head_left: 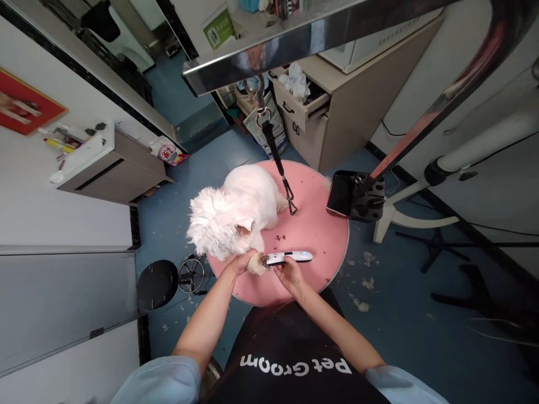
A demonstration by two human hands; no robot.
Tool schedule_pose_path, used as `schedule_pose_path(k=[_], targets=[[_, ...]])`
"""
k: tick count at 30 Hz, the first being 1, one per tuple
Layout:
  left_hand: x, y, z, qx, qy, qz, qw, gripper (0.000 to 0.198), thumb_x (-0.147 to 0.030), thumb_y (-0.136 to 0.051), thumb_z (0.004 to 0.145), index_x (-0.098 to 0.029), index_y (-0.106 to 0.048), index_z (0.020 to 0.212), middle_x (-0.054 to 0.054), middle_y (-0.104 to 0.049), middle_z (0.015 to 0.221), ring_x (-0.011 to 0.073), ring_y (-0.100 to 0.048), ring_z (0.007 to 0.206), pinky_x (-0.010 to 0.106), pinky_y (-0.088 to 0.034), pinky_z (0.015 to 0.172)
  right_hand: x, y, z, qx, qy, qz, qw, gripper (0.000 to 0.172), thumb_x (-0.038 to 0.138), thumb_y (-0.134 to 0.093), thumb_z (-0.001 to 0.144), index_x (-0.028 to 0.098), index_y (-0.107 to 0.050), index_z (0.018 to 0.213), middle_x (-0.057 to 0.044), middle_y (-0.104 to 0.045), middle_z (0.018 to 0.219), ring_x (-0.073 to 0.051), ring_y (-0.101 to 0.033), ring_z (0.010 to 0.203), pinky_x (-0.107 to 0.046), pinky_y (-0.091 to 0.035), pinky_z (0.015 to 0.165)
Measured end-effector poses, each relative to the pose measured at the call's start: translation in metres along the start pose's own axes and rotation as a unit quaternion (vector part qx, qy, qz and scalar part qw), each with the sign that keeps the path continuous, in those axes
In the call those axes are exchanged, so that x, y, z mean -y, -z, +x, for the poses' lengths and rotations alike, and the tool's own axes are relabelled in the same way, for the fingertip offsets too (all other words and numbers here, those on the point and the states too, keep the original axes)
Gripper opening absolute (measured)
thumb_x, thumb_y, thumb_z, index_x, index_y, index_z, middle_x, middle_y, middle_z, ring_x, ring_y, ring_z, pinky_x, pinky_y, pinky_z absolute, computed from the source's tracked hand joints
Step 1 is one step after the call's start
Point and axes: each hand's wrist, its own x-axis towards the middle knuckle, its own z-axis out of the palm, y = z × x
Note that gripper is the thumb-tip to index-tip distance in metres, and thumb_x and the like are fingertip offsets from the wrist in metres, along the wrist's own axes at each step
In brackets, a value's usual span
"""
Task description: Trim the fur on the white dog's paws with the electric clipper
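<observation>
A fluffy white dog (244, 207) is on a round pink grooming table (311, 207), its head toward the left. My left hand (242, 262) is closed around one of its paws (256, 264), close to the table's near edge. In my right hand (289, 274) is a slim white hair clipper (295, 256), gripped from below. The clipper's head meets the dark underside of the paw. Small dark hair clippings (280, 238) lie on the table beyond the clipper.
A metal arm (311, 47) crosses above the table, with a black strap (273, 143) hanging down. Right of the table is a black holder (366, 196) with a phone (340, 193). A round black stool (158, 284) stands left. Behind is a cabinet (307, 134) with an open drawer.
</observation>
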Motion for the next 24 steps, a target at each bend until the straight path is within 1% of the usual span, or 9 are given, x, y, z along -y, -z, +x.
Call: schedule_pose_path(k=[2, 4, 6, 9, 12, 14, 16, 18, 24], targets=[[-0.004, -0.002, -0.002, -0.009, -0.007, -0.013, 1.0, 0.008, -0.018, -0.067, 0.071, -0.014, -0.068, 0.064, 0.003, -0.069, 0.064, 0.0136, -0.056, 0.055, 0.025, -0.048, 0.058, -0.002, 0.005, -0.003, -0.004, -0.009, 0.014, 1.0, 0.024, 0.029, -0.084, 0.074, 0.024, -0.062, 0.081, 0.004, -0.066, 0.063, -0.013, -0.063, 0.055, -0.027, -0.062, 0.062], [-0.007, -0.005, -0.003, -0.003, -0.005, -0.03, 1.0, 0.006, -0.017, -0.066, 0.068, -0.014, -0.067, 0.063, 0.003, -0.068, 0.063, 0.0134, -0.056, 0.054, 0.025, -0.048, 0.057, 0.001, 0.01, -0.005, -0.006, -0.014, 0.018, 1.0, 0.027, 0.027, -0.087, 0.073, 0.024, -0.062, 0.083, 0.004, -0.066, 0.064, -0.013, -0.066, 0.057, -0.026, -0.063, 0.063], [-0.009, -0.006, -0.005, 0.01, -0.002, -0.041, 0.999, 0.004, -0.017, -0.065, 0.065, -0.014, -0.067, 0.065, 0.004, -0.069, 0.065, 0.0138, -0.057, 0.056, 0.025, -0.049, 0.057, 0.01, 0.016, -0.004, -0.006, -0.013, 0.015, 1.0, 0.03, 0.023, -0.089, 0.071, 0.023, -0.062, 0.083, 0.004, -0.067, 0.065, -0.013, -0.067, 0.057, -0.025, -0.062, 0.061], [-0.009, -0.008, -0.007, 0.015, -0.007, -0.034, 0.999, 0.008, -0.018, -0.067, 0.063, -0.013, -0.068, 0.069, 0.006, -0.069, 0.069, 0.0144, -0.059, 0.058, 0.026, -0.049, 0.058, 0.028, 0.018, 0.001, 0.001, -0.004, -0.004, 1.0, 0.036, 0.015, -0.091, 0.064, 0.022, -0.063, 0.086, 0.003, -0.069, 0.067, -0.014, -0.067, 0.057, -0.024, -0.059, 0.056], [-0.009, -0.009, -0.01, 0.008, -0.027, -0.02, 0.999, 0.013, -0.019, -0.067, 0.061, -0.013, -0.068, 0.073, 0.006, -0.068, 0.071, 0.0151, -0.059, 0.06, 0.026, -0.049, 0.058, 0.039, 0.012, 0.004, 0.018, 0.008, -0.036, 0.999, 0.038, 0.017, -0.089, 0.061, 0.021, -0.066, 0.092, 0.003, -0.07, 0.066, -0.013, -0.062, 0.053, -0.023, -0.051, 0.049], [-0.01, -0.009, -0.011, 0.001, -0.043, -0.015, 0.999, 0.013, -0.019, -0.066, 0.059, -0.014, -0.066, 0.071, 0.004, -0.065, 0.069, 0.0144, -0.056, 0.058, 0.026, -0.048, 0.057, 0.041, 0.005, 0.005, 0.03, 0.021, -0.059, 0.998, 0.037, 0.023, -0.086, 0.062, 0.021, -0.067, 0.093, 0.004, -0.068, 0.063, -0.011, -0.055, 0.047, -0.022, -0.044, 0.044], [-0.011, -0.008, -0.012, 0.0, -0.051, -0.006, 0.999, 0.012, -0.019, -0.066, 0.058, -0.015, -0.063, 0.069, 0.002, -0.061, 0.065, 0.013, -0.052, 0.055, 0.026, -0.045, 0.054, 0.041, -0.002, 0.004, 0.045, 0.033, -0.085, 0.995, 0.037, 0.025, -0.084, 0.06, 0.02, -0.068, 0.093, 0.004, -0.066, 0.06, -0.01, -0.048, 0.044, -0.023, -0.038, 0.043], [-0.01, -0.007, -0.011, 0.007, -0.057, 0.003, 0.998, 0.013, -0.02, -0.066, 0.058, -0.016, -0.061, 0.068, 0.0, -0.059, 0.063, 0.012, -0.05, 0.053, 0.026, -0.044, 0.053, 0.041, -0.008, 0.001, 0.057, 0.044, -0.11, 0.991, 0.037, 0.024, -0.081, 0.059, 0.02, -0.069, 0.093, 0.005, -0.065, 0.06, -0.009, -0.045, 0.043, -0.023, -0.036, 0.043], [-0.004, -0.001, -0.005, 0.024, -0.062, 0.022, 0.998, 0.014, -0.025, -0.067, 0.058, -0.015, -0.062, 0.067, 0.001, -0.06, 0.064, 0.0129, -0.052, 0.055, 0.026, -0.044, 0.053, 0.049, -0.015, -0.001, 0.087, 0.057, -0.173, 0.979, 0.034, 0.02, -0.073, 0.055, 0.02, -0.069, 0.089, 0.003, -0.068, 0.067, -0.009, -0.043, 0.044, -0.025, -0.033, 0.044]])
